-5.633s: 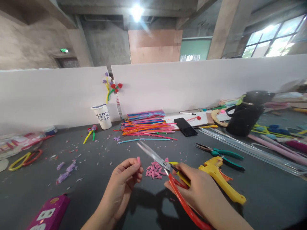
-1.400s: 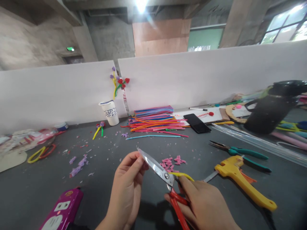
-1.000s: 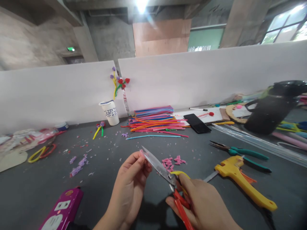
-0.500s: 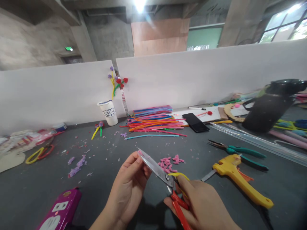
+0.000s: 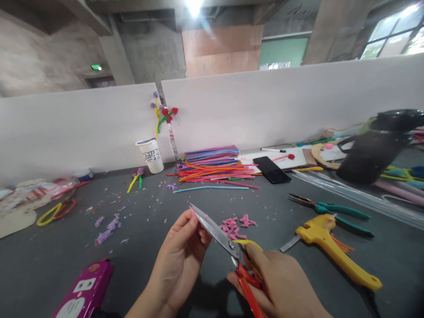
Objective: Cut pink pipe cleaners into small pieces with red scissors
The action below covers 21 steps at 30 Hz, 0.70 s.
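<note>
My right hand [image 5: 280,280] is closed around the red and yellow handles of a pair of scissors [image 5: 218,234]. Their blades point up and left, nearly together, with the tips at the fingertips of my left hand [image 5: 183,251]. Thumb and fingers of that hand are pinched; a trace of pink shows there, apparently a small pink pipe cleaner piece, mostly hidden by fingers and blades. Just behind the scissors lies a small pile of cut pink pipe cleaner pieces [image 5: 232,226]. Farther back is a bundle of pipe cleaners [image 5: 212,170] in orange, pink and blue.
On the right lie a yellow glue gun [image 5: 338,254], green-handled pliers [image 5: 344,212], a black phone [image 5: 271,169] and a black jug [image 5: 367,152]. A purple power strip [image 5: 86,289], purple scraps [image 5: 107,232] and other scissors [image 5: 56,212] lie left. A paper cup [image 5: 150,157] stands behind.
The view has shifted very slightly. Both hands and the scissors keep nearly the same pose, and less pink shows by the blades.
</note>
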Available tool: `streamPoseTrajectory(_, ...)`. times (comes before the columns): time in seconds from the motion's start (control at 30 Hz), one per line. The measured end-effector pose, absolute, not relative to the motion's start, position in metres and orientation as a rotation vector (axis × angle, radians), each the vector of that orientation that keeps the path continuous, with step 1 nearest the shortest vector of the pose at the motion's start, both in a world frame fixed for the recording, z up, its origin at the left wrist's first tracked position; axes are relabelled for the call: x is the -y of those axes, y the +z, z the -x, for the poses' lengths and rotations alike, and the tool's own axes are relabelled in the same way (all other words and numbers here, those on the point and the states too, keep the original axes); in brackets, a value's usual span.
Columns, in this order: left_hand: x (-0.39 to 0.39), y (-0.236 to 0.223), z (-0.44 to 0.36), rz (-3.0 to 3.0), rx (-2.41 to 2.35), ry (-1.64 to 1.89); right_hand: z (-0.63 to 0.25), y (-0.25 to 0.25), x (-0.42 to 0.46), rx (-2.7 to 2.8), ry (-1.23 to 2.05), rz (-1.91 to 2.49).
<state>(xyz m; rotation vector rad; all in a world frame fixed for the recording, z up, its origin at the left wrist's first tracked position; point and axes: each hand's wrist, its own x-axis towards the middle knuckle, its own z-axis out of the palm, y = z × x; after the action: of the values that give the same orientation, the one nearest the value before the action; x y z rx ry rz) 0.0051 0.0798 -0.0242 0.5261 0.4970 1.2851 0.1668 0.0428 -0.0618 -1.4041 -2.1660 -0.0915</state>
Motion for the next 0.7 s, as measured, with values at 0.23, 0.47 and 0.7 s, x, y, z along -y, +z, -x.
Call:
streamPoseTrajectory(0.23,-0.0781,-0.0239,-0.0048,-0.521,-0.507,1.292,-0.1681,-0.0613,-0.0441,2.164,-0.096,1.406)
streamPoseTrajectory(0.47,-0.08,-0.0233,-0.0041,-0.501,-0.49,1.294,-0.172,-0.0618,-0.0444,2.138,-0.199,1.403)
streamPoseTrajectory(0.7,-0.0789,-0.0216,-0.0038,-0.474,-0.448,1.247,-0.1703,-0.0614,-0.0432,2.138,-0.036,1.462)
